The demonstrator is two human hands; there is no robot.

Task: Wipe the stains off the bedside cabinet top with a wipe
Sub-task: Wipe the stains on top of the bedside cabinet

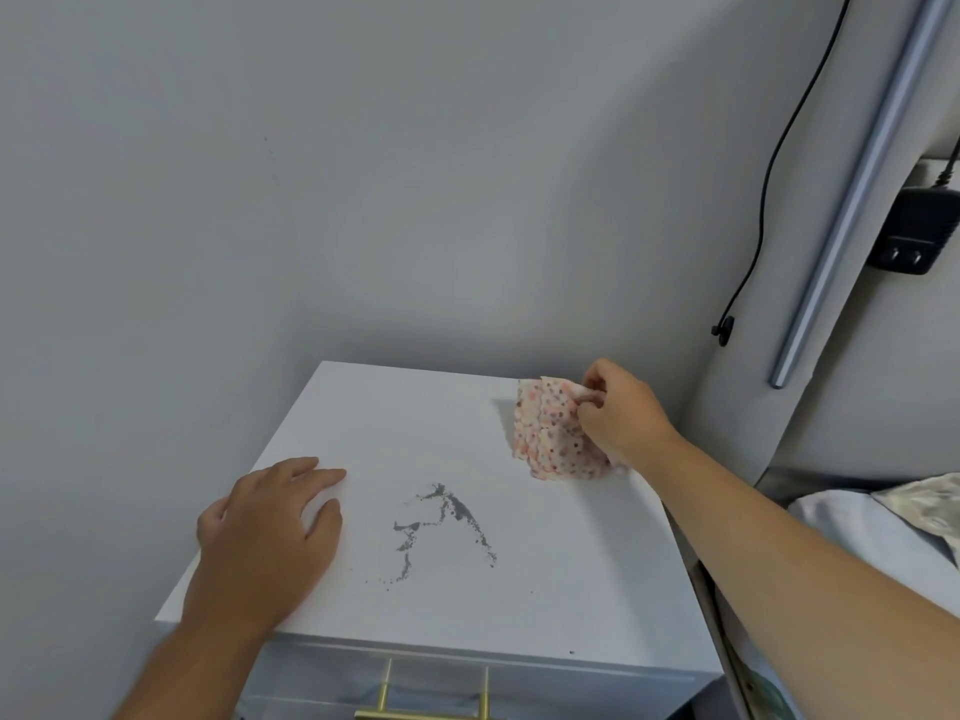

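Hands apart: my right hand (621, 415) pinches the spotted wipe (556, 431); my left hand (270, 532) lies flat, open, beside the grey stains (441, 527) on the cabinet top (415, 407). No writing readable.

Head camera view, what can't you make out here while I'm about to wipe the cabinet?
- Drawer front and gold handle: cut off by the bottom edge.
- Cabinet top beneath the left hand: hidden by the palm.
- Spotted wipe, right side: covered by the right hand.
- Bedding: cropped by the right edge.
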